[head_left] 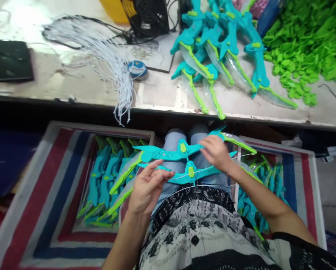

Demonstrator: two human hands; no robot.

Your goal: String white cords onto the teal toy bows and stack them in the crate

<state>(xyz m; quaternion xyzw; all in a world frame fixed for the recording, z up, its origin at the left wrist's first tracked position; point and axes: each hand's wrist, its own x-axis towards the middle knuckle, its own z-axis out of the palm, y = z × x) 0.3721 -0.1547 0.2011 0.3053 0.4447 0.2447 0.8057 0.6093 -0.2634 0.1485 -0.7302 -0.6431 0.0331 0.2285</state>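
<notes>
Two teal toy bows with lime-green limbs lie across my lap, an upper bow (168, 154) and a lower bow (208, 172). My left hand (149, 183) is closed in a pinch on a thin white string (201, 171), which runs rightward over the lower bow. Over the right half of the upper bow is my right hand (217, 153), its fingers bent and close together. Whatever those fingers hold, if anything, is hidden. A second white string curves below the lower bow, near my waist.
Striped bags holding more toy bows stand at left (42, 198) and right (293, 180). On the workbench (156, 92) are a bundle of white strings (108, 56), a blue round tin (138, 69), a black fan (149, 17), stacked bows (221, 41) and green pieces (308, 41).
</notes>
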